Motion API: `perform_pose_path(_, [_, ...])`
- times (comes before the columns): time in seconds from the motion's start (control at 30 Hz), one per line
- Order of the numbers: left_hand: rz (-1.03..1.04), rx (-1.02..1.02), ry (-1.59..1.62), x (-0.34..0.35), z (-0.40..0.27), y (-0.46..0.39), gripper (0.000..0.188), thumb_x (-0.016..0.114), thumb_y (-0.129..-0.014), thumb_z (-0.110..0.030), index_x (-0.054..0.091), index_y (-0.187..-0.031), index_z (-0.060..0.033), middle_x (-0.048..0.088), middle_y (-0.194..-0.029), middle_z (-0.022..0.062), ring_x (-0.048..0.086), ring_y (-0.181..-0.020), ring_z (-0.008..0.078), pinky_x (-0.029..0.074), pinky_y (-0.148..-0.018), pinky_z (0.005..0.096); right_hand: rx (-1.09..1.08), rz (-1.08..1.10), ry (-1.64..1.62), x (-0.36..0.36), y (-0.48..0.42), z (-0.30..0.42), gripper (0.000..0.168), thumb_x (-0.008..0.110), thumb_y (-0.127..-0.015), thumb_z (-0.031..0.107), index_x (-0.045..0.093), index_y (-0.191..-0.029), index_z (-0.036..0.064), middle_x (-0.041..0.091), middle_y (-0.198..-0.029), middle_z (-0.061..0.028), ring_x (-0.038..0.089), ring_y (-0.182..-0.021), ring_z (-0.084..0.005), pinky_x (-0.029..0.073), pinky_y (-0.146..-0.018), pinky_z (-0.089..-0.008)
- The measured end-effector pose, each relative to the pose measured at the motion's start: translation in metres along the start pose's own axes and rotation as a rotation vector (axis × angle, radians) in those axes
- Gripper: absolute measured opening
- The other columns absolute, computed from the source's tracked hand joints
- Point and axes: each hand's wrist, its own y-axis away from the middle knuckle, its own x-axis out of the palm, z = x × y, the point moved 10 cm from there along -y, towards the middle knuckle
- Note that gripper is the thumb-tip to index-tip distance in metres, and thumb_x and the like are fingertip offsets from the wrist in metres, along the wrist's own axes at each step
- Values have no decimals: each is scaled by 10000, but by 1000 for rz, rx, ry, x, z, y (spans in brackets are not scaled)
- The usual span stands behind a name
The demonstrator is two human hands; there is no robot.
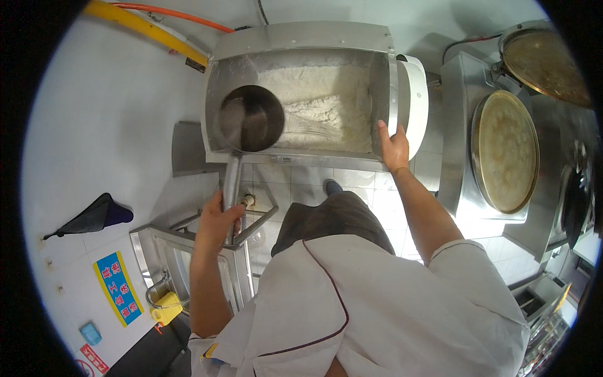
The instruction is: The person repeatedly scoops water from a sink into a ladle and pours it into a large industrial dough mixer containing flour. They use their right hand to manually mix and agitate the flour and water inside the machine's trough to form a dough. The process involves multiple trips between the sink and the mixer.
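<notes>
My left hand point(217, 221) grips the long metal handle point(232, 179) of a deep, round metal dipper point(252, 118). The dipper's dark mouth faces up, over the left part of a stainless steel trough point(301, 35) that looks like a dough mixer's. Whether any liquid lies in the dipper, I cannot tell. Pale flour point(325, 106) covers the trough's floor, with a rough, clumped ridge near the middle. My right hand point(395, 148) holds the trough's right front rim, thumb on the inner side and fingers toward the white end housing point(414, 106).
A steel sink point(165, 249) stands close at my left, with a yellow container point(166, 308) by it. On the right, a round griddle pan point(506, 153) sits on a steel appliance beneath a raised round lid point(549, 63). A yellow pipe point(146, 28) runs along the wall.
</notes>
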Motion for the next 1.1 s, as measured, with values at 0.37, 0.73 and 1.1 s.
perform_pose_path(0.37, [-82,-31,376,-62,29,10,261,682,-868,-98,596,-1105,-30,590,-734,40,552,-534,130,443,-464,280,103,23,0,1,6,3,759,586,-942,626,579,-1106,-115,647,-775,-267,669,-791,-372,511,-772,-450])
perform_pose_path(0.73, [-157,-15,256,-70,24,15,240,683,-871,-57,565,-1070,6,596,-747,56,558,-534,138,449,-477,288,48,-10,69,4,-3,-7,731,561,-964,614,577,-1032,-113,626,-722,-257,640,-714,-365,502,-741,-460])
perform_pose_path(1.1, [-532,152,-139,-123,6,18,174,656,-886,-86,535,-956,17,576,-668,74,532,-488,141,435,-474,297,5,-27,68,6,-6,-11,720,567,-961,609,564,-1031,-108,630,-726,-260,642,-716,-383,498,-744,-470])
